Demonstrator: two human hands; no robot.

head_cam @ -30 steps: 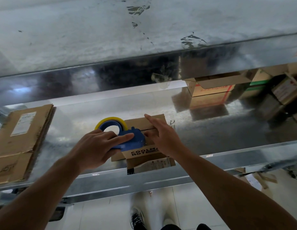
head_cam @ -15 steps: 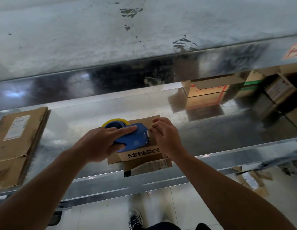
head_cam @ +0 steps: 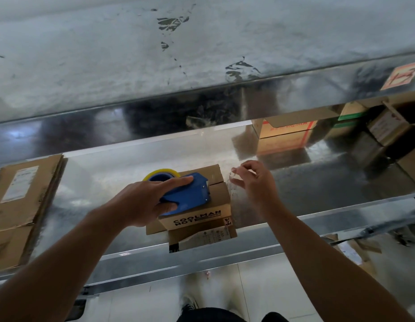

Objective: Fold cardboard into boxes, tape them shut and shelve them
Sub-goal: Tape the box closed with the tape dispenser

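A small cardboard box (head_cam: 219, 201) printed "COOLMAN NOTE" sits on the metal shelf (head_cam: 318, 219) near its front edge, on top of a flat piece of cardboard. A blue tape dispenser (head_cam: 190, 194) with a yellow-edged roll (head_cam: 161, 171) rests on the box's top. My left hand (head_cam: 137, 203) grips the dispenser, index finger stretched along its top. My right hand (head_cam: 255, 182) hovers just right of the box, thumb and fingertips pinching a strip of clear tape (head_cam: 233, 180) that runs out from the dispenser.
A stack of flattened cardboard (head_cam: 23, 201) lies at the shelf's left end. Several folded boxes (head_cam: 285, 133) stand at the back right. An upper metal shelf (head_cam: 202, 54) overhangs the work area. Tiled floor and my shoes show below.
My right hand left the box top and moved right, drawing clear tape out. My left hand kept the dispenser on the box and shifted it slightly right.
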